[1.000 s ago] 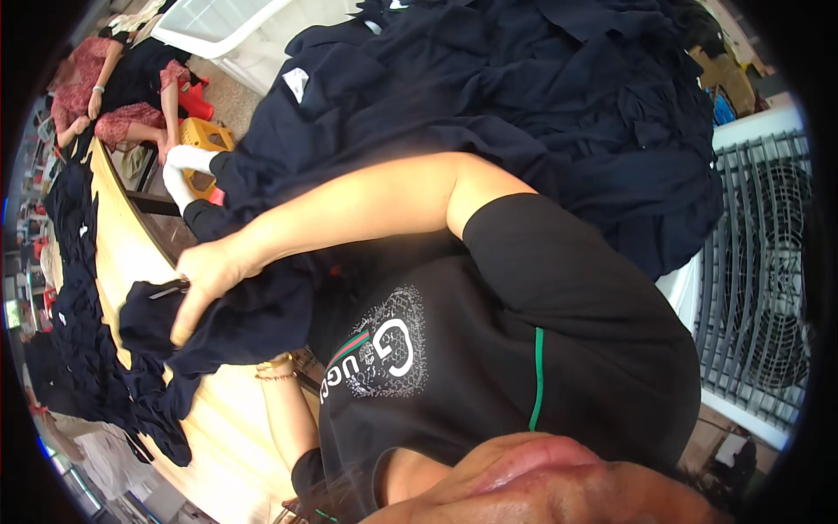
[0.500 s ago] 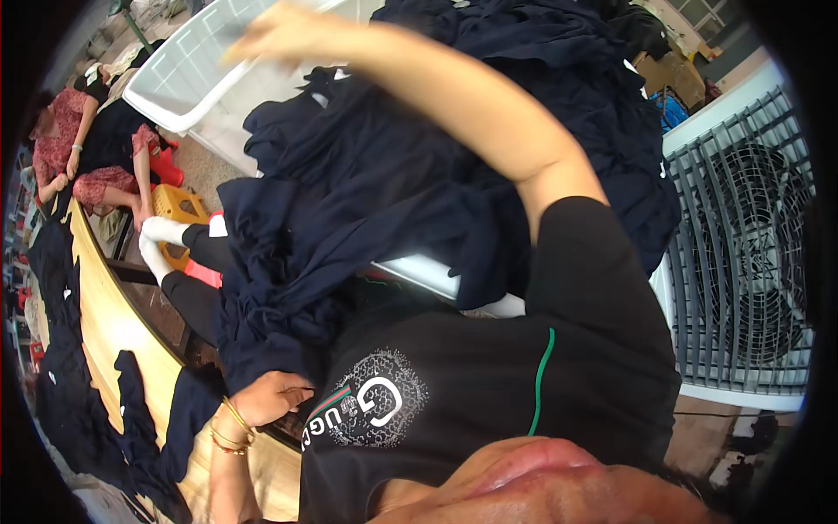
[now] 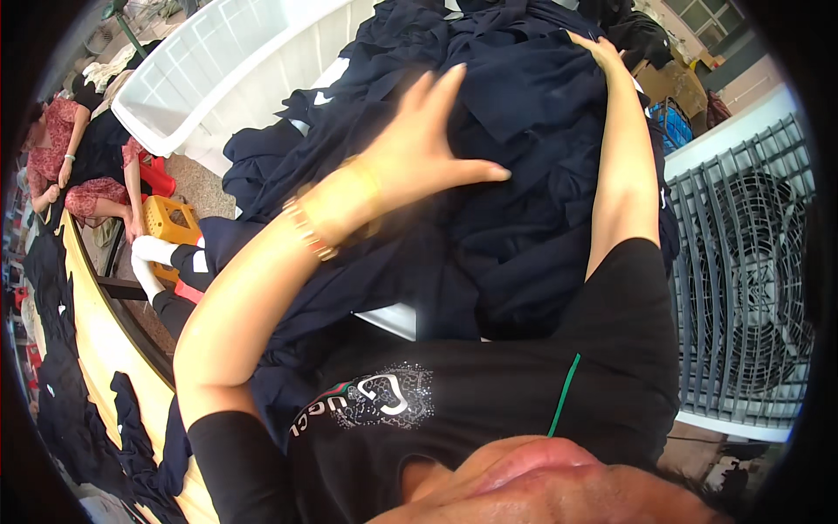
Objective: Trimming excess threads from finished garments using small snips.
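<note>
A large heap of dark navy garments (image 3: pixel 532 218) fills the middle in front of me, with small white tags showing on a few pieces. Above its left half, my left hand (image 3: pixel 423 157) is spread wide with thumb and fingers apart, slightly blurred and holding nothing. Gold bangles circle that wrist. My right arm reaches to the heap's far right edge, where my right hand (image 3: pixel 604 54) rests against the dark cloth. Its visible fingers are stretched out. Some navy fabric hangs down toward my lap, beneath my left forearm.
A white plastic bin (image 3: pixel 166 131) stands at the far left. Left of me is a wooden table (image 3: pixel 105 341) with dark garments on it. Another person (image 3: pixel 65 148) sits beyond, near a yellow stool (image 3: pixel 170 218). A large fan (image 3: pixel 746 271) stands close on my right.
My right hand has swung from above the white bin to the heap's far right side. My left hand has left the cloth near my lap and risen over the heap, fingers spread.
</note>
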{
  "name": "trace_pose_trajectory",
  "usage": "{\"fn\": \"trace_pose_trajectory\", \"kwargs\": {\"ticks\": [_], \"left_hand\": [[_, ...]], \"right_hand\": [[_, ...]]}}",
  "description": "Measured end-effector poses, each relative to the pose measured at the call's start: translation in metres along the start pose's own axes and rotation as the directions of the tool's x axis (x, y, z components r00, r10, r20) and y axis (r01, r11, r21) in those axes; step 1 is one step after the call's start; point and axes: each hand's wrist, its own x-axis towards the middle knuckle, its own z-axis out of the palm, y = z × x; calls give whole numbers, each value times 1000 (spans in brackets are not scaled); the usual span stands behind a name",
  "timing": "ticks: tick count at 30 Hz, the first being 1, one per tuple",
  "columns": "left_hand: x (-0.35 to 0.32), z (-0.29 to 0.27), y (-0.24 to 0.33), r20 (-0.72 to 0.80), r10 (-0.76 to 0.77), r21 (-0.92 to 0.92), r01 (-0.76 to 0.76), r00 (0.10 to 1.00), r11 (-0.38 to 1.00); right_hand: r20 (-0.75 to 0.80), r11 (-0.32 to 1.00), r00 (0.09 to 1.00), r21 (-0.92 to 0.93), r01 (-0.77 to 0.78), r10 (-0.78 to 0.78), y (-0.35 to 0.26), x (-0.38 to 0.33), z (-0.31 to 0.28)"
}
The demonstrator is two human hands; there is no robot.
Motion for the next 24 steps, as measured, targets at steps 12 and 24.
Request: {"fn": "trace_pose_trajectory", "kwargs": {"ticks": [12, 24], "left_hand": [[107, 76, -29, -114, -251, 148, 266, 961, 953], [30, 47, -34, -167, -222, -126, 202, 961, 971]], "right_hand": [[212, 975, 952, 63, 214, -222, 118, 136, -20], [-204, 871, 881, 169, 461, -427, 52, 19, 28]]}}
